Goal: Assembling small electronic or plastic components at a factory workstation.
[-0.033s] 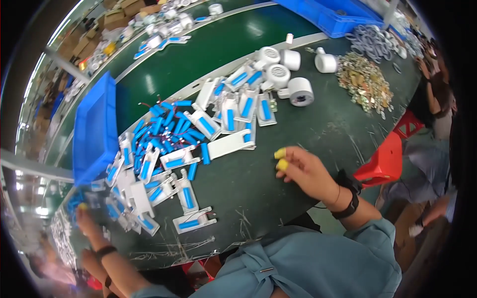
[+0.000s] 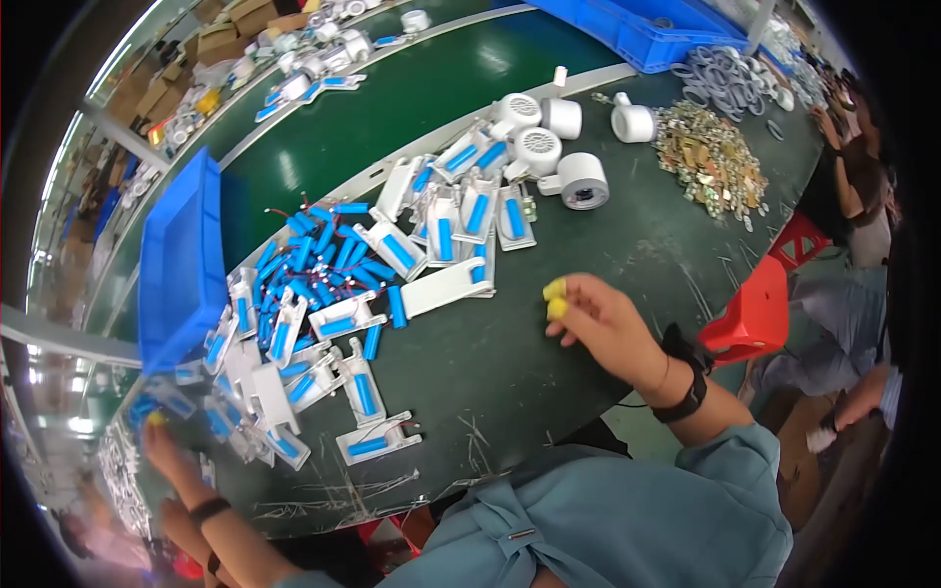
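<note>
My right hand [image 2: 610,328] hovers over the green table [image 2: 470,372], yellow covers on thumb and forefinger. Those two tips nearly meet, the other fingers are curled, and nothing shows between them. At the far left, my left hand [image 2: 169,451] reaches toward blurred blue and white pieces [image 2: 162,400], one fingertip covered yellow. What it grips, if anything, is smeared by motion. Between the hands lie loose blue battery cells [image 2: 323,250] with thin red wires, and white plastic handle shells [image 2: 443,286], many with a blue cell inside. One such shell [image 2: 377,441] lies apart near the front edge.
White round fan heads [image 2: 578,181] stand behind the shells. Right of them are a heap of small metallic parts [image 2: 711,157] and grey rings [image 2: 720,78]. Blue bins [image 2: 181,265] stand at left and back right. A red stool [image 2: 750,314] and other people are at the right.
The whole scene has shifted slightly left in the picture. My right thumb and forefinger have come a little closer together. My left hand stays at the blurred pieces.
</note>
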A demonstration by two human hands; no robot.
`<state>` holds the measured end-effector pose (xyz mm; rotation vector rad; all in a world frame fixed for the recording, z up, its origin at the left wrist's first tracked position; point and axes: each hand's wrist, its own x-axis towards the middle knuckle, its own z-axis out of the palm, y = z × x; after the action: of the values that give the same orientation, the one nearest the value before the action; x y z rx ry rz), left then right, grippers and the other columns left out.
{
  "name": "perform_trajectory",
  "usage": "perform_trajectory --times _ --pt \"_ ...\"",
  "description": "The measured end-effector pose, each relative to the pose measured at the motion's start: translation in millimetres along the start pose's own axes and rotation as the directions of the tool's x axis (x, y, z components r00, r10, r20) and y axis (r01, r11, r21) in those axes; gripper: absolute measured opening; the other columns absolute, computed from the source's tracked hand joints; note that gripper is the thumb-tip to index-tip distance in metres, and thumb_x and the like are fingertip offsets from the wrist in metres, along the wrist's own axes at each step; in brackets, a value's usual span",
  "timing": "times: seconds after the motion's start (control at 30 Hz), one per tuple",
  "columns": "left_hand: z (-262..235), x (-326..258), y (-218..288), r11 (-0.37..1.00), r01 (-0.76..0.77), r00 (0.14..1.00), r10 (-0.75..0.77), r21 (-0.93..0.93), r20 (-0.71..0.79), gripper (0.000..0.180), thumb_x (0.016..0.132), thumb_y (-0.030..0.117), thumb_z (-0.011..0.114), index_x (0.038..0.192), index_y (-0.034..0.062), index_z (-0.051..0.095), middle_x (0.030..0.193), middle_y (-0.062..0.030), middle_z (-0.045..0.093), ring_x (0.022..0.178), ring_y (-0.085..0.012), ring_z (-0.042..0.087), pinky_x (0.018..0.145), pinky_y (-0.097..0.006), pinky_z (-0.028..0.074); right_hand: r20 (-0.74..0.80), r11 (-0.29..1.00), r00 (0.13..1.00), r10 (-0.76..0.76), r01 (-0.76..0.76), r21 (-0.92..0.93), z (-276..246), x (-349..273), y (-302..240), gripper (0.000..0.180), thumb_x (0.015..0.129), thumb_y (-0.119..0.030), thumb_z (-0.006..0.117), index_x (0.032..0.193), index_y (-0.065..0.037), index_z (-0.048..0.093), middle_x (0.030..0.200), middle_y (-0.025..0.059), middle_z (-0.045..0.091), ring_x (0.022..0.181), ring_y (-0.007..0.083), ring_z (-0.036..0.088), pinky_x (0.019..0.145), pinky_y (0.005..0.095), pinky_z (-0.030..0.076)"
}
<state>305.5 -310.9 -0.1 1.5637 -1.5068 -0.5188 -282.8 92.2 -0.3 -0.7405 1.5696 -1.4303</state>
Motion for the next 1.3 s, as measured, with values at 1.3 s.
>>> perform_trajectory --times 1.3 --pt "156 -346 234 0.934 0.084 0.389 0.289 -0.346 0.875 0.022 0.089 -0.005 0.056 0.110 -0.0019 0.060 0.097 -0.0060 0.062 0.085 -0.0133 0.061 0.073 -0.026 0.048 0.460 0.937 0.861 0.217 -0.315 0.149 58 -50 10 0.018 0.103 -0.010 0.046 0.114 0.001 0.055 0.096 0.0051 0.064 0.081 0.0102 0.063 0.069 0.0239 0.053"
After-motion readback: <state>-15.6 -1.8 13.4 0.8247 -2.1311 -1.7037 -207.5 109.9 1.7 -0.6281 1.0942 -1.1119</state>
